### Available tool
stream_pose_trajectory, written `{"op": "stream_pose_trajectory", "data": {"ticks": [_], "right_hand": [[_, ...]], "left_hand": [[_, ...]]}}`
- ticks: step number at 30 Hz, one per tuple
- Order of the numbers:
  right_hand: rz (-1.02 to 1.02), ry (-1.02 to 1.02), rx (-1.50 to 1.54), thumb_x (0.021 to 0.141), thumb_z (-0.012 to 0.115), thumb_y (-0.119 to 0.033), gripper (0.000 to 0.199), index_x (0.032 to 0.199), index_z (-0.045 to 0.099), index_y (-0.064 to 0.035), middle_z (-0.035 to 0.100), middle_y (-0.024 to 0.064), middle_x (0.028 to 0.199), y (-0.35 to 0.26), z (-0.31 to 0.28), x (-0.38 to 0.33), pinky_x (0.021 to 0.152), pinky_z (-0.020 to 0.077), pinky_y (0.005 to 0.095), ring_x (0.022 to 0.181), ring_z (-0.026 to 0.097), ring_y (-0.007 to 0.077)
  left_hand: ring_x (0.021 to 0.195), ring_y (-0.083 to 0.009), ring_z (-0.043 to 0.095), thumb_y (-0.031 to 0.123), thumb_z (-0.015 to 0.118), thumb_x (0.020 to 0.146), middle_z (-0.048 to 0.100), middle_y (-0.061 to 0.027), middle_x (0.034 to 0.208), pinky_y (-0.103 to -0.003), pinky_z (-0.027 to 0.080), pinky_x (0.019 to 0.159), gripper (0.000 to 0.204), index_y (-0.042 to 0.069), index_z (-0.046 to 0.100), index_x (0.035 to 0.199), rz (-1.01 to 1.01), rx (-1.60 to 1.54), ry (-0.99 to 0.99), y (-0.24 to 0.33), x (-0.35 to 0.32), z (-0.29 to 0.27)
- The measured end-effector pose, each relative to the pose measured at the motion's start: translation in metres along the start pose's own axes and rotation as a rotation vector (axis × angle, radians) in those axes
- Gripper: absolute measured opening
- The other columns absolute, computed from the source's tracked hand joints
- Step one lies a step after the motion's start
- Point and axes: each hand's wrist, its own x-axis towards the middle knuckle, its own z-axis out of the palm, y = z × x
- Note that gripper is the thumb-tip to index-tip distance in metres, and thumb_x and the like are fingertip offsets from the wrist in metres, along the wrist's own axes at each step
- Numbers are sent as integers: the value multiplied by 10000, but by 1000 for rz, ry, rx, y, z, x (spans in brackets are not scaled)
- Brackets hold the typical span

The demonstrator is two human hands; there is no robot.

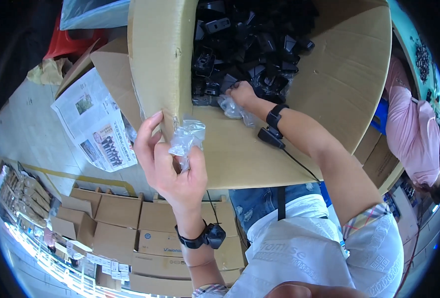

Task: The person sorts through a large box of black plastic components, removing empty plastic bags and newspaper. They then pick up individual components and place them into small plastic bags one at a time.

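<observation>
A crumpled clear plastic bag (187, 136) is pinched between the thumb and fingers of my left hand (172, 164), held up beside the left wall of a large cardboard box (351, 74). Inside that box lies a heap of black plastic parts (252, 47). My right hand (242, 94) reaches in at the near edge of the heap, fingers closed. Another clear plastic bag (232, 108) hangs under it, seemingly in its grip; the fingertips are partly hidden against the black parts. Each wrist wears a black strap with a small device.
Left of the box, a newspaper sheet (96, 121) lies by an open carton (113, 64), with a red plastic container (73, 42) farther back. Stacked cartons (115, 213) stand at the lower left. At the right, a person in pink (413, 129) is beside a green table (418, 30).
</observation>
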Motion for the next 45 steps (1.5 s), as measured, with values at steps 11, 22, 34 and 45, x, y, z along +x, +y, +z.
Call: {"op": "stream_pose_trajectory", "data": {"ticks": [11, 22, 34, 45], "right_hand": [[9, 38, -154, 768, 621, -272, 354, 988, 687, -3, 665, 240, 1004, 0, 4, -10, 868, 508, 428, 982, 628, 397], [-127, 113, -353, 747, 706, -277, 332, 844, 693, 41, 669, 250, 865, -9, 13, -8, 816, 523, 444, 875, 650, 394], [-189, 147, -259, 781, 682, -273, 354, 959, 678, 34, 668, 248, 928, -14, -3, -25, 830, 512, 444, 912, 639, 402], [-160, -105, -91, 741, 697, -266, 402, 929, 665, 88, 650, 306, 924, 7, 24, 33, 834, 518, 418, 928, 644, 404]], "left_hand": [[1062, -340, 552, -28, 581, 664, 559, -179, 1206, -401, 478, 834, 122, -12, 471, 716, -44, -16, -1, 1, -2, 0], [1065, -334, 554, -28, 583, 667, 556, -177, 1208, -408, 477, 840, 124, -13, 469, 714, -58, -29, 23, 0, -4, -1], [1078, -342, 550, -23, 588, 666, 550, -178, 1215, -404, 471, 863, 124, -12, 486, 737, -47, -3, -11, -2, -5, -3], [1111, -321, 549, -49, 553, 702, 541, -178, 1225, -390, 470, 886, 145, -37, 535, 845, -41, -15, -18, 2, -3, 0]]}}
